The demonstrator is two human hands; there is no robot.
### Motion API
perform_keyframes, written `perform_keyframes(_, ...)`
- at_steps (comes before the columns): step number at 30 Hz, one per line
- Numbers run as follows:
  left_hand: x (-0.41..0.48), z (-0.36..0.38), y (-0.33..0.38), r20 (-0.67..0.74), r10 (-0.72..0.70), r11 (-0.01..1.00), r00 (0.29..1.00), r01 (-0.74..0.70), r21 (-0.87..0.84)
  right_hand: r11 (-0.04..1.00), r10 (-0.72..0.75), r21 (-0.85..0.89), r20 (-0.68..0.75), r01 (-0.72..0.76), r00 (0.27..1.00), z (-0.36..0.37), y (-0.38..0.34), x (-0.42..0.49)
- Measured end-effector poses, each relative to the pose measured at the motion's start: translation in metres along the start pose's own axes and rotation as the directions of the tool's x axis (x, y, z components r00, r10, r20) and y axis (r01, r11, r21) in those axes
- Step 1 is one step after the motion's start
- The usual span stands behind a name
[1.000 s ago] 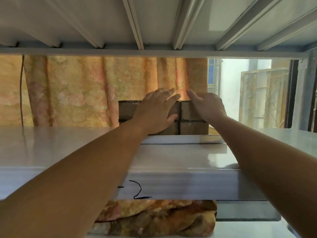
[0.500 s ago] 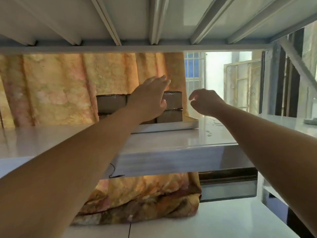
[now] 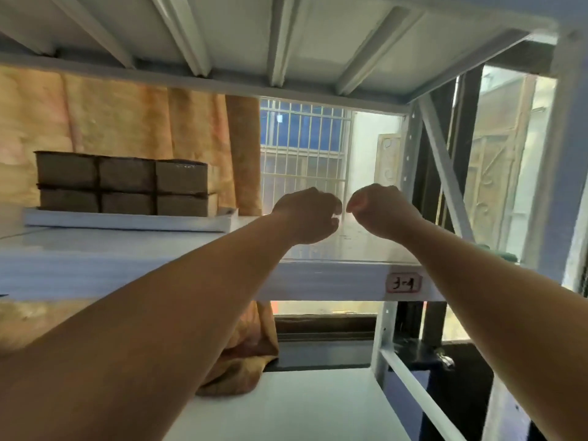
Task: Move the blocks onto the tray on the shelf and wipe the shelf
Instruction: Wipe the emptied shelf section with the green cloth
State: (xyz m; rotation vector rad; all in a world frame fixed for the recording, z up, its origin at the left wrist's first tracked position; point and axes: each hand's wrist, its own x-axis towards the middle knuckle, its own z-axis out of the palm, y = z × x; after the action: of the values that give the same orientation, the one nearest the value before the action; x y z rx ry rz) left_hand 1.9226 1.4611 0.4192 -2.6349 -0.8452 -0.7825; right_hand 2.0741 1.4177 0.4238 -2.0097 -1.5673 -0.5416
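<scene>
Fingers [image 3: 334,214] of both hands curled, empty, over shelf [image 3: 127,246]; blocks [image 3: 122,183] on tray [image 3: 127,221] well left.

On the shelf [image 3: 95,249] in front of you, the tray [image 3: 127,221] sat to the left, with the blocks [image 3: 122,183] stacked on it in two layers. Your left hand [image 3: 307,216] and right hand [image 3: 383,210] were close together over the shelf, right of the tray. A curtain [image 3: 127,122] hung behind the blocks and a window [image 3: 302,148] stood behind your hands.
</scene>
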Motion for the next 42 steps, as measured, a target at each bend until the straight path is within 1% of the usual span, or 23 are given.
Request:
perform_keyframes(2, 0.013, 0.005, 0.021, -0.013, -0.008, 1.000, 1.000, 0.008, -0.028, 1.000, 0.007, -0.028, 0.067, -0.006, 0.998, -0.013, 0.029, -0.009)
perform_keyframes(5, 0.026, 0.009, 0.042, 0.017, -0.043, 0.997, 0.999, 0.044, -0.064, 0.997, 0.037, -0.070, 0.074, -0.032, 0.997, -0.023, 0.064, -0.024)
perform_keyframes(7, 0.030, 0.012, 0.049, 0.065, -0.040, 0.997, 0.997, 0.044, -0.064, 0.989, 0.137, -0.075, 0.120, -0.128, 0.983, -0.028, 0.081, -0.033)
perform_keyframes(9, 0.031, 0.018, 0.052, 0.094, -0.026, 0.998, 0.995, 0.032, -0.062, 0.971, 0.235, -0.086, 0.167, -0.223, 0.958, -0.032, 0.095, -0.043)
perform_keyframes(12, 0.029, 0.031, 0.052, 0.102, -0.053, 0.993, 0.993, 0.064, -0.100, 0.950, 0.313, -0.078, 0.259, -0.304, 0.914, -0.032, 0.109, -0.052)
perform_keyframes(14, 0.031, 0.036, 0.053, 0.119, -0.088, 0.983, 0.989, 0.106, -0.150, 0.939, 0.345, -0.135, 0.359, -0.318, 0.867, -0.026, 0.113, -0.052)
perform_keyframes(16, 0.033, 0.037, 0.053, 0.117, -0.113, 0.975, 0.987, 0.133, -0.179, 0.923, 0.384, -0.167, 0.404, -0.346, 0.830, -0.020, 0.115, -0.044)
perform_keyframes(18, 0.035, 0.039, 0.051, 0.103, -0.088, 0.982, 0.991, 0.104, -0.160, 0.892, 0.442, -0.113, 0.425, -0.439, 0.790, -0.016, 0.117, -0.037)
perform_keyframes(21, 0.034, 0.041, 0.050, 0.096, -0.039, 0.991, 0.995, 0.051, -0.121, 0.866, 0.463, -0.059, 0.469, -0.497, 0.752, -0.017, 0.118, -0.033)
perform_keyframes(24, 0.032, 0.040, 0.052, 0.094, -0.028, 0.994, 0.995, 0.037, -0.101, 0.870, 0.448, -0.049, 0.498, -0.491, 0.743, -0.017, 0.117, -0.034)
perform_keyframes(31, 0.035, 0.048, 0.050, 0.107, -0.004, 0.996, 0.994, 0.013, -0.086, 0.848, 0.485, -0.057, 0.485, -0.527, 0.728, -0.011, 0.120, -0.033)
perform_keyframes(37, 0.035, 0.046, 0.051, 0.113, -0.026, 0.993, 0.993, 0.039, -0.111, 0.841, 0.479, -0.052, 0.532, -0.538, 0.698, -0.018, 0.115, -0.036)
perform_keyframes(39, 0.035, 0.047, 0.052, 0.091, -0.033, 0.995, 0.995, 0.042, -0.092, 0.867, 0.443, -0.073, 0.566, -0.494, 0.695, -0.020, 0.108, -0.038)
perform_keyframes(42, 0.033, 0.043, 0.057, 0.049, -0.045, 0.996, 0.998, 0.048, -0.073, 0.912, 0.372, -0.093, 0.594, -0.399, 0.714, -0.022, 0.091, -0.040)
